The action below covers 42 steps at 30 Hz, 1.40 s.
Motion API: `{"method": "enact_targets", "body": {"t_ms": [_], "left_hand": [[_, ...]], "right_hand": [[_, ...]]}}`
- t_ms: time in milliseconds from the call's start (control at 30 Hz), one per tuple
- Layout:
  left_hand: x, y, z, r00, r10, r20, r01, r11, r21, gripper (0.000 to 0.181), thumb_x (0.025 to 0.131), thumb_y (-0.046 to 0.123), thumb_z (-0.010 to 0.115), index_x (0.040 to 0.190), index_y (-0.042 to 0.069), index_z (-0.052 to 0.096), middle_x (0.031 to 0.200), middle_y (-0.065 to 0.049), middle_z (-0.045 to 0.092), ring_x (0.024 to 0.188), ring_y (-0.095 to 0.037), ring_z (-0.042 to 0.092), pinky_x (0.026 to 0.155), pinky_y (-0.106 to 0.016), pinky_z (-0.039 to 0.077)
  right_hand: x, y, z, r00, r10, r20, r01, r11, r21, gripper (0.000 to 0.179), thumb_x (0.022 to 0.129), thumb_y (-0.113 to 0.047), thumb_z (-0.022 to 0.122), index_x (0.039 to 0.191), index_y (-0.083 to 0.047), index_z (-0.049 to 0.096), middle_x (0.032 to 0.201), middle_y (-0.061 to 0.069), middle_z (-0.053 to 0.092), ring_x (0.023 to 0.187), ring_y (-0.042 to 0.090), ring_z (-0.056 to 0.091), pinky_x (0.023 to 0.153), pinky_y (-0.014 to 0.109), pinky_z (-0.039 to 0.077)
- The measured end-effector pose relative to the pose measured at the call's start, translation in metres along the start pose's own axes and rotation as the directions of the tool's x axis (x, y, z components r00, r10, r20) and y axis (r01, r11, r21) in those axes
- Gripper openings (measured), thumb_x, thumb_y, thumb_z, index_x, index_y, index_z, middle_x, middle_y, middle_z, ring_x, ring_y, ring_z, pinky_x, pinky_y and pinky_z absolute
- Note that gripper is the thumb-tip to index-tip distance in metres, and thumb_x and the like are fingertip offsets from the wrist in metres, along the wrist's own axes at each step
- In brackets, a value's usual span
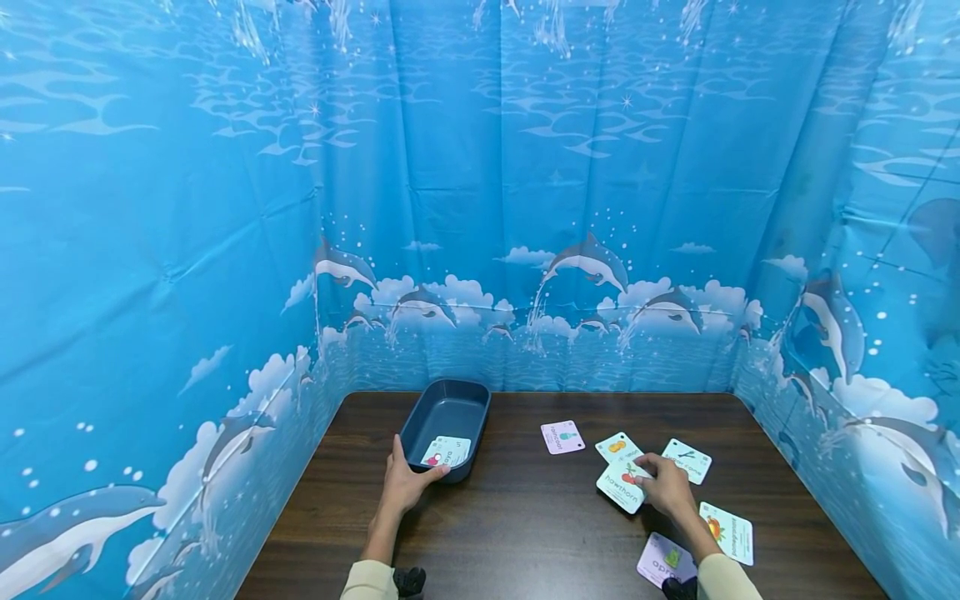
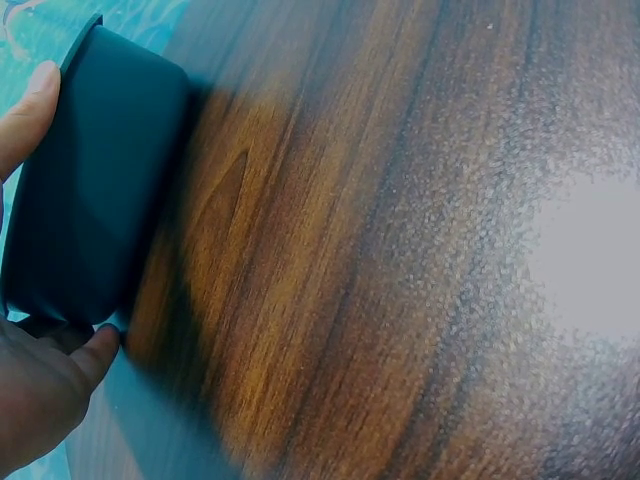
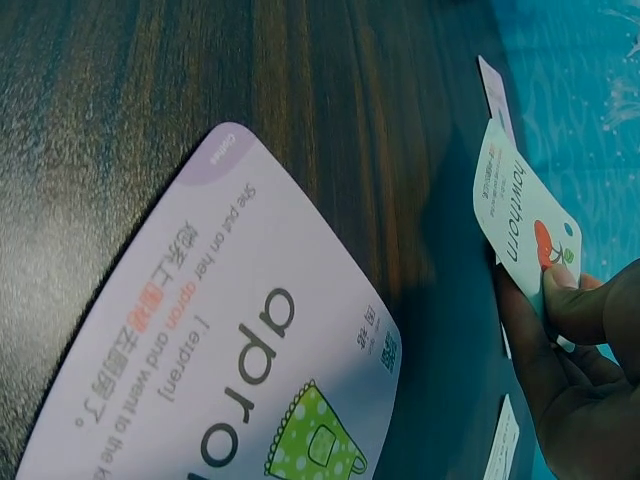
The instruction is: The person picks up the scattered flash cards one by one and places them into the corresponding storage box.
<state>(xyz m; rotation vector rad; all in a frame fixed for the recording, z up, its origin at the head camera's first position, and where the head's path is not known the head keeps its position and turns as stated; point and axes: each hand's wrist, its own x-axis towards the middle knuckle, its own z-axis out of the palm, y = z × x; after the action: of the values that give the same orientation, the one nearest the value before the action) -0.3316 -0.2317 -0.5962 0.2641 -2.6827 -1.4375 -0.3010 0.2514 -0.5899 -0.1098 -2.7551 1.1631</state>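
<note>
At the near left corner of a dark blue plastic bin [image 1: 447,407], my left hand [image 1: 406,480] grips the wall. Its thumb [image 2: 40,95] lies near the rim and its other fingers are round the other side. Inside the bin lies a pale green flash card [image 1: 448,452] with a red picture. My right hand [image 1: 667,486] pinches the edge of the hawthorn flash card [image 3: 522,200] between thumb and fingers. That card is tilted above the table and partly overlaps a card with an orange fruit picture [image 1: 615,446] in the head view.
A pink raincoat card [image 1: 562,437] lies at the middle back. Right of the right hand are a pale green card [image 1: 687,461] and another with an orange picture [image 1: 729,533]. Under the right forearm is a purple apron card [image 3: 270,300]. Dolphin-printed curtains [image 1: 570,167] surround the brown table [image 1: 517,525].
</note>
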Motion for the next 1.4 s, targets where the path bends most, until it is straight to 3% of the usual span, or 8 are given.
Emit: {"method": "enact_targets", "body": {"t_ms": [233, 533, 800, 1400], "left_hand": [[0.0, 0.0, 0.0, 1.0, -0.005, 0.001, 0.005, 1.0, -0.004, 0.136, 0.083, 0.046, 0.092, 0.17, -0.001, -0.001, 0.166, -0.043, 0.021, 0.149, -0.061, 0.033, 0.122, -0.075, 0.031], [-0.001, -0.001, 0.001, 1.0, -0.007, -0.005, 0.007, 1.0, -0.012, 0.135, 0.083, 0.045, 0.092, 0.171, -0.001, 0.0, 0.166, -0.043, 0.021, 0.15, -0.061, 0.033, 0.122, -0.074, 0.031], [-0.001, -0.001, 0.0, 1.0, 0.005, -0.004, -0.005, 1.0, -0.012, 0.136, 0.083, 0.046, 0.092, 0.17, -0.002, -0.001, 0.166, -0.044, 0.021, 0.149, -0.061, 0.034, 0.122, -0.074, 0.031], [0.0, 0.0, 0.0, 1.0, 0.007, -0.003, -0.007, 1.0, 0.002, 0.135, 0.083, 0.044, 0.093, 0.17, -0.003, 0.002, 0.165, -0.044, 0.023, 0.15, -0.062, 0.034, 0.121, -0.073, 0.033]], "right_hand": [[0.0, -0.006, 0.002, 1.0, 0.008, 0.002, -0.007, 1.0, -0.007, 0.025, 0.091, 0.002, 0.075, 0.116, 0.004, 0.074, 0.097, 0.019, 0.073, 0.084, 0.025, 0.065, 0.061, 0.031, 0.056], [-0.001, -0.009, 0.008, 0.999, 0.03, 0.015, -0.031, 0.999, 0.031, 0.026, 0.091, 0.003, 0.073, 0.117, 0.005, 0.073, 0.094, 0.019, 0.072, 0.069, 0.018, 0.066, 0.055, 0.03, 0.057], [0.0, -0.01, 0.011, 0.999, 0.019, 0.026, -0.019, 0.999, 0.026, 0.025, 0.091, 0.004, 0.075, 0.117, 0.003, 0.074, 0.092, 0.015, 0.072, 0.077, 0.02, 0.063, 0.058, 0.029, 0.057], [0.003, -0.019, 0.017, 1.0, 0.008, 0.018, -0.009, 0.999, 0.048, 0.026, 0.09, 0.005, 0.075, 0.116, 0.004, 0.074, 0.09, 0.017, 0.073, 0.07, 0.018, 0.065, 0.054, 0.029, 0.058]]}}
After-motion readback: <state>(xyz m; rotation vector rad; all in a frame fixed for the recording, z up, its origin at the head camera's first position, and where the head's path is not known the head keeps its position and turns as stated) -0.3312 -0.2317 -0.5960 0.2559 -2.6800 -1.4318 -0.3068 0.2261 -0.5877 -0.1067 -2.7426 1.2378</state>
